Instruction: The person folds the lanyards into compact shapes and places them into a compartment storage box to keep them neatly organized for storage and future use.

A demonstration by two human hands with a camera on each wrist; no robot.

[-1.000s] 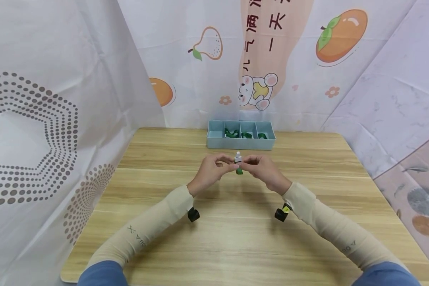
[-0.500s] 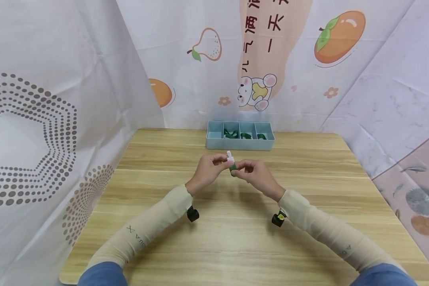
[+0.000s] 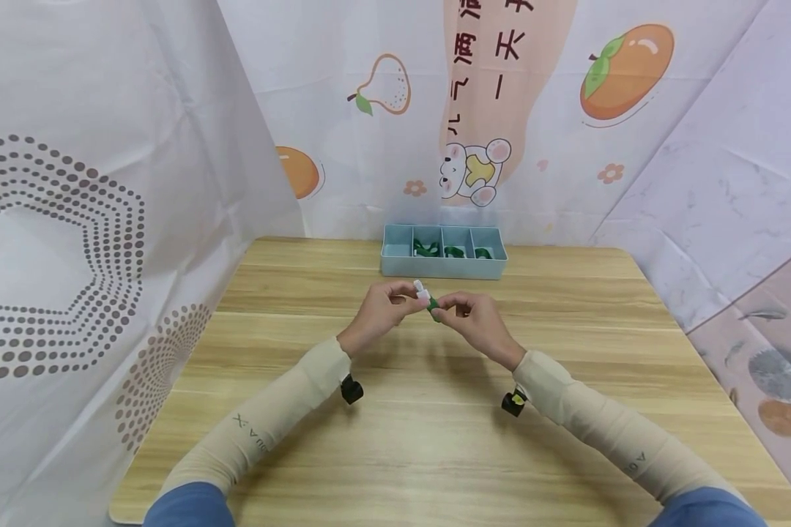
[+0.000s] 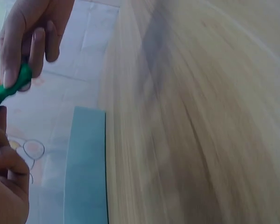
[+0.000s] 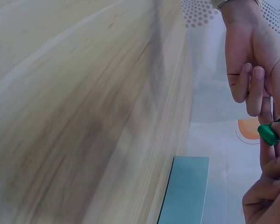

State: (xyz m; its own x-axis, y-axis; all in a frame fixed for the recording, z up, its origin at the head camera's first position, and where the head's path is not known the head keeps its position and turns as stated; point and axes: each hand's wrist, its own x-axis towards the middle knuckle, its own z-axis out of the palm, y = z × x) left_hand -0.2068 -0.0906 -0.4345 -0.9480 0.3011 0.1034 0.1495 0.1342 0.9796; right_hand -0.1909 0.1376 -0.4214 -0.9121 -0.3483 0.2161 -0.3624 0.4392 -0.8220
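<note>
My left hand (image 3: 384, 315) pinches a small white plastic clip (image 3: 422, 291) between thumb and forefinger, above the wooden table. A green ribbon (image 3: 433, 306) runs from the clip's lower end, and my right hand (image 3: 473, 323) pinches it. The clip leans to the left, its narrow white tip pointing up and away. In the left wrist view the ribbon (image 4: 11, 87) looks gathered and stretched between the two hands. The right wrist view shows a rounded green fold (image 5: 269, 134) at the fingertips, while fingers hide the white part.
Behind the hands, a light blue tray (image 3: 442, 268) with several compartments stands at the table's back edge. Green ribbons (image 3: 425, 248) lie in three of them. The wooden table (image 3: 422, 439) meets a printed curtain (image 3: 343, 183) at the back.
The clip has gone from upright to leaning left, moving slightly left with the left hand. The right hand has shifted its pinch down onto the green ribbon. The tray has stayed put.
</note>
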